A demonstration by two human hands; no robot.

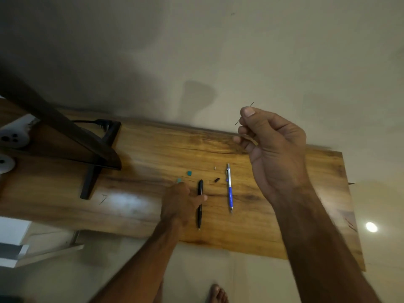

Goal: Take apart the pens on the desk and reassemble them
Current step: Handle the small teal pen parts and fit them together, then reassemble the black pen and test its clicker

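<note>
— What's hard to read?
— The left hand [179, 202]. It's blurred, low on the grained wooden desk [295, 215], thumb over the slim black pen [199, 213]. I cannot tell its grip. At its 12 o'clock, its fingertips half hide a teal bit [179, 180].
— The right hand [275, 145]?
— Raised at 2 o'clock, pinching a hair-thin dark rod [251, 104]. The blue-and-silver pen [230, 193] lies at the black one's 3 o'clock.

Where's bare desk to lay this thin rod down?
Bare wood right of the blue pen up to the desk edge, and between the monitor stand and the left hand. Crowded around the black pen: teal pieces, dark cap, white bit.
</note>
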